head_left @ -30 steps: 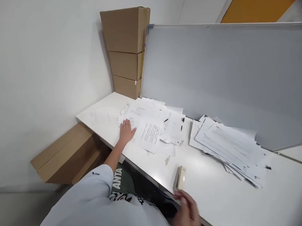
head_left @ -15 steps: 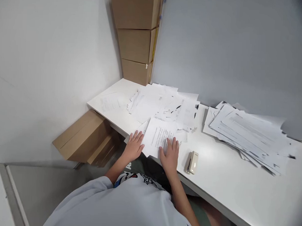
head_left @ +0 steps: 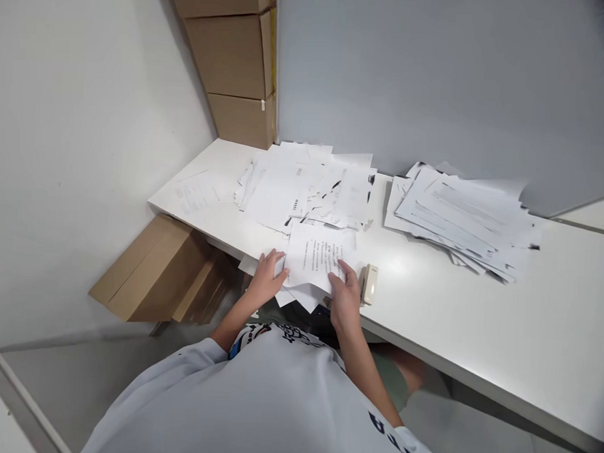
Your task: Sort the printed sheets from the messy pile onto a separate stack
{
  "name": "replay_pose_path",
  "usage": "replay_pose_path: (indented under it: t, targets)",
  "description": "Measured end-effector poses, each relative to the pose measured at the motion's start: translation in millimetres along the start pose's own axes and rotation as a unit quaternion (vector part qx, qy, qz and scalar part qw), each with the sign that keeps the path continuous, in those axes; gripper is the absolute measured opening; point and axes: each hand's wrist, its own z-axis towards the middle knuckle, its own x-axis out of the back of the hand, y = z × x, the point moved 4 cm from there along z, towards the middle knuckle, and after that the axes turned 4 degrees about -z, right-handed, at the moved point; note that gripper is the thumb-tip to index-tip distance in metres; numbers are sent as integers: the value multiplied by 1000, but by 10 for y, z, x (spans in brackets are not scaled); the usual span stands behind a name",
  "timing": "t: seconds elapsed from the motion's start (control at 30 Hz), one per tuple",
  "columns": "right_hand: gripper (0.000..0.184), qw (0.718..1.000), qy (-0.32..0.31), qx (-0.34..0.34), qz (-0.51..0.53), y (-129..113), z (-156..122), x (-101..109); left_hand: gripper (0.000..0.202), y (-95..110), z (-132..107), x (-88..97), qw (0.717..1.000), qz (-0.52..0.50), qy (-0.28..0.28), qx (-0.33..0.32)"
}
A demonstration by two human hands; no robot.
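Printed sheet (head_left: pixel 321 254) held at the front edge of a white desk (head_left: pixel 479 294) by two bare hands

The sheet is lying with its long axis roughly across the desk, slightly tilted, between the hands and a little ahead of them. Its lower right edge is pinched by the fingers (head_left: pixel 341 271) of the right hand (head_left: pixel 345 298), which is the nearer hand. The left hand (head_left: pixel 267 278) is placed at the sheet's left side, fingers narrowly curled; whether the paper is gripped there cannot be told. Loose sheets (head_left: pixel 299 296) are seen beneath. A beige stapler (head_left: pixel 369 283) is lying just beside the right hand, with a paper heap (head_left: pixel 304 186) and a stack of printed pages (head_left: pixel 457 220) beyond.
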Motion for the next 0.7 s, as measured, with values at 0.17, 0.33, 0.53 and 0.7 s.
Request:
replay_pose_path:
  t: [0.17,0.33,0.53,0.7]
  targets:
    - [64,995,16,70,-70,112,-117,6,36,76,138,91,993,-94,-23,62]
    - [62,979,26,148,-136,82,-223,28,60,197,373,76,993,-40,-75,81]
    - [41,985,42,138,-91,69,-547,237,63,215,483,-163,982,161,-101,7]
    - [38,996,21,-80,32,423,-647,370,66,196,353,-238,973,209,-94,-15]
